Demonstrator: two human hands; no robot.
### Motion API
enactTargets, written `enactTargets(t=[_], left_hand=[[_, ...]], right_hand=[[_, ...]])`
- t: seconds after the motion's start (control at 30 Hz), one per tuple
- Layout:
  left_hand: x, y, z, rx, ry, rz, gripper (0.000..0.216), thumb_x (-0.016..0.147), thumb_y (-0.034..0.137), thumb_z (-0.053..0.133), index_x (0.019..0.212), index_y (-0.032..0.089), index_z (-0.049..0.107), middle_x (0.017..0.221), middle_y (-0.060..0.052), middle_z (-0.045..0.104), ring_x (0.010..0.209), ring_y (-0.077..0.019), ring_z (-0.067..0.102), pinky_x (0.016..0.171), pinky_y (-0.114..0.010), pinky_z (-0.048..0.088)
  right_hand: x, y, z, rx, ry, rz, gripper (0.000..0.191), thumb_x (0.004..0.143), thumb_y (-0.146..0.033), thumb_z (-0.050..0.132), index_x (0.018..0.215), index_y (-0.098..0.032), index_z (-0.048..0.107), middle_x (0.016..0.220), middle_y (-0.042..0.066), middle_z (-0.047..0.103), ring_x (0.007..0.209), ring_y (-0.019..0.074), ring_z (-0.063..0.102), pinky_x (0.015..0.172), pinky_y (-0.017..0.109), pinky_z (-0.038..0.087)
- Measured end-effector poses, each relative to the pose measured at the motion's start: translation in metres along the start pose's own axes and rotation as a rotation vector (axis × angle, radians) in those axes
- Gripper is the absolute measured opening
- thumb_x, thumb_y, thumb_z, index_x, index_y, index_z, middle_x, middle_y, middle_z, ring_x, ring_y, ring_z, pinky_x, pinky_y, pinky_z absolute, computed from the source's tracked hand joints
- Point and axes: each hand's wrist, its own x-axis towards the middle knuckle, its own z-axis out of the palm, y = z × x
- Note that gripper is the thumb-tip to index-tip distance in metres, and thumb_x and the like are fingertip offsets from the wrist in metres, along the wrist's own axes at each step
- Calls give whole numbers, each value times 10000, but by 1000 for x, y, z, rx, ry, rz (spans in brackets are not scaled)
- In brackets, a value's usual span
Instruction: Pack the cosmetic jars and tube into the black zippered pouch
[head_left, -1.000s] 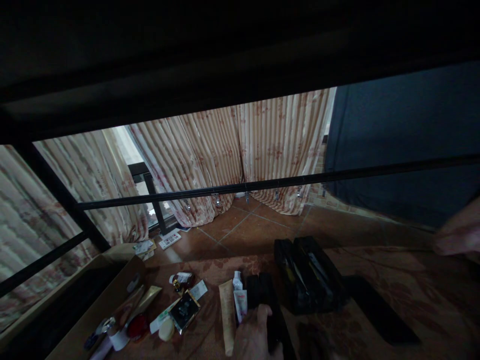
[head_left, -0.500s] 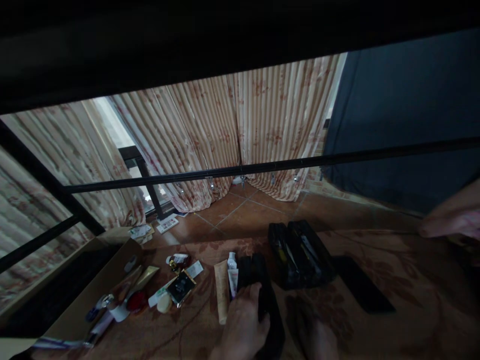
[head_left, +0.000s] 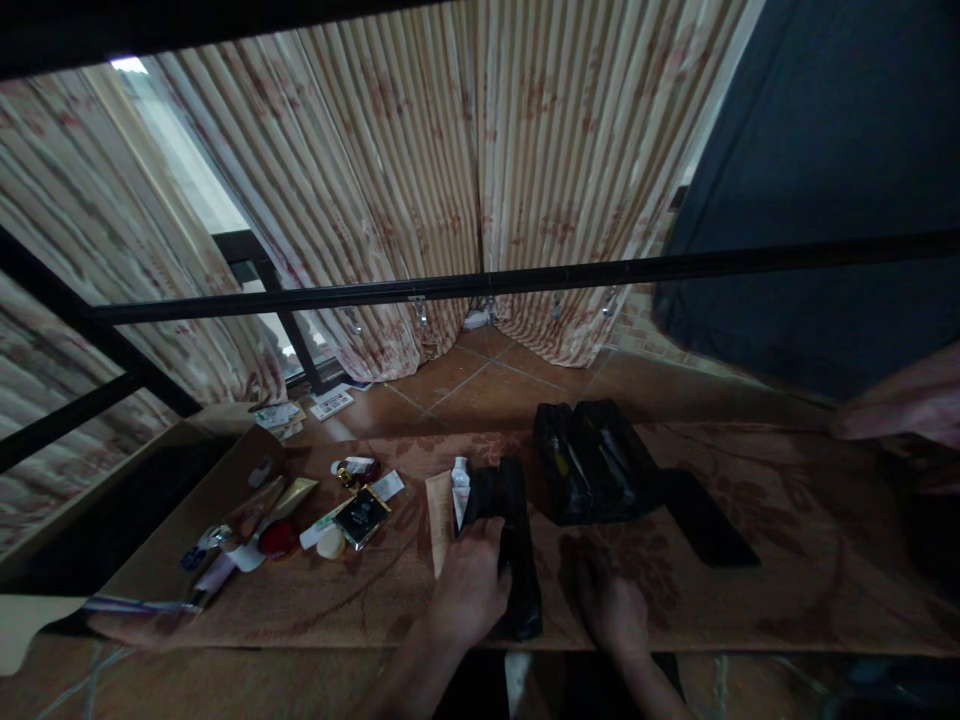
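My left hand (head_left: pixel 474 578) is closed on a long black pouch (head_left: pixel 519 560) lying on the patterned cloth. Against the pouch's left side are a tan tube (head_left: pixel 439 520) and a white tube (head_left: pixel 460 478). My right hand (head_left: pixel 616 612) rests low over the cloth to the right of the pouch; its fingers are in deep shadow, so I cannot make out whether it holds anything. Beyond it stands a black case (head_left: pixel 596 465) with light and yellow items showing in its gaps. A flat black rectangular thing (head_left: pixel 712 522) lies beside the case.
On the left stands a cardboard box (head_left: pixel 196 510) with a dark inside. Close by it lie a red round jar (head_left: pixel 279 538), a black square packet (head_left: pixel 362 516) and several tubes. A dark metal rail (head_left: pixel 525 281) crosses ahead. Another person's arm (head_left: pixel 900 400) reaches in at the right.
The view has tilted down, showing the bench's front edge and the floor below. My left hand stays on the black pouch. My right hand shows more fully, less smeared.
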Motion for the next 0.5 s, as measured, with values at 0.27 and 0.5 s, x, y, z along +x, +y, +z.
enactTargets(t=[0.27, 0.5], left_hand=[[3, 13, 7, 37, -58, 10, 494, 729, 135, 539, 1223, 158, 539, 1172, -116, 619, 1118, -267, 557, 992, -382, 428], [5, 15, 11, 82, -85, 54, 486, 714, 136, 524, 1200, 139, 543, 1144, -135, 620, 1081, -295, 567, 956, -412, 450]], right_hand=[[1, 1, 1, 7, -1, 2, 335, 929, -294, 373, 1085, -217, 659, 1091, 83, 673, 782, 167, 648, 600, 248, 373], [0, 0, -2, 13, 2, -13, 341, 928, -290, 375, 1096, -212, 661, 1103, 82, 665, 767, 149, 641, 586, 237, 364]])
